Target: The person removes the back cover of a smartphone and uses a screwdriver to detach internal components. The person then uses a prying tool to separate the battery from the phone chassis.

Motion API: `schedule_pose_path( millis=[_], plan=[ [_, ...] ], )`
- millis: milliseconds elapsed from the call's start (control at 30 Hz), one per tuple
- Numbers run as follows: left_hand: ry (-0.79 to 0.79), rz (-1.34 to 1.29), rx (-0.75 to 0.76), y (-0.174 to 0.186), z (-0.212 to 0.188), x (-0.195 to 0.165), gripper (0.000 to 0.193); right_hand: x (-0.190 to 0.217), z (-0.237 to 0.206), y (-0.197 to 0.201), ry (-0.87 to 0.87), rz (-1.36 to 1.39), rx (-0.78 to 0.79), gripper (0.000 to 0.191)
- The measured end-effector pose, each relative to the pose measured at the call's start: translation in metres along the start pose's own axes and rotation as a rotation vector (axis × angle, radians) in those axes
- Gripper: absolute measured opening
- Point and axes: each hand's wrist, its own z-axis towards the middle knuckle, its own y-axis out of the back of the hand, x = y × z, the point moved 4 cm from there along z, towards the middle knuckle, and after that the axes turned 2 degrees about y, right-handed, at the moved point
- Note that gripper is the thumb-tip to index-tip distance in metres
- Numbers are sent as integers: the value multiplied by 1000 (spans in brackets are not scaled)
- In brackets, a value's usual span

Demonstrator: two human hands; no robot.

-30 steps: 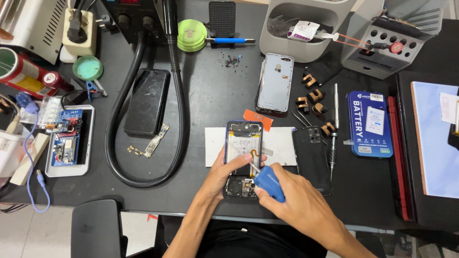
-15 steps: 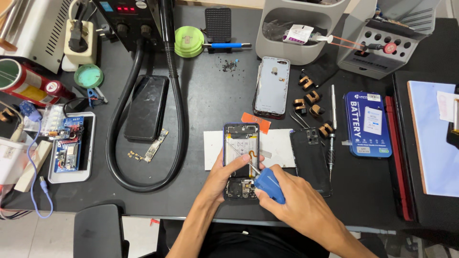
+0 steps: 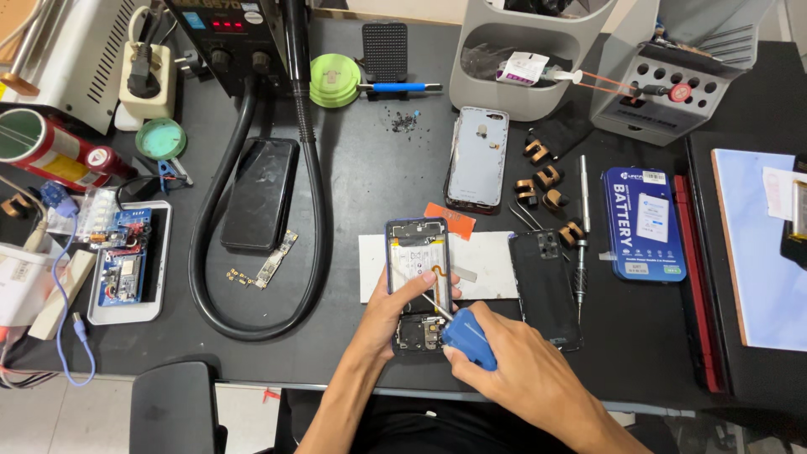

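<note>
Looking down from the head camera, I see a black work table (image 3: 370,168) full of phone parts. Near the front edge lies an opened phone (image 3: 418,282) with its back taken off, so its insides show. It rests partly on a white sheet (image 3: 487,265).

The left hand (image 3: 402,307) lies on the opened phone. Its fingers are curled around the phone's lower half and press on it to hold it still. The right hand (image 3: 525,374) is closed tight around a blue-handled screwdriver (image 3: 466,335). The thin metal tip points at the lower middle of the phone.

Just to the right of the phone lies a black back cover (image 3: 546,286). Further up lies a grey phone back (image 3: 477,158), and to the left a dark phone (image 3: 261,193) lies flat inside the loop of a thick black hose (image 3: 313,210).

Now the holders. A grey bin (image 3: 504,84) at the top holds a small white packet and some dark things I cannot make out. Beside it, a grey tool stand (image 3: 664,97) with round holes holds a red-tipped tool. At the left, a white tray (image 3: 160,252) holds blue circuit boards. A blue battery box (image 3: 643,223) lies flat on the right, closed. A round green tin (image 3: 334,80) sits at the top, and its green lid (image 3: 160,139) lies apart from it.
</note>
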Motion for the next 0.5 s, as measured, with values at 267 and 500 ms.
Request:
schedule_pose_path(
  millis=[267,500],
  plan=[
    [-1,23,-7,2,1,1,44,-4,2,-2,20,-9,-21,47],
    [-34,90,17,4,3,3,45,-7,7,-3,70,14,-77,48]
  ],
)
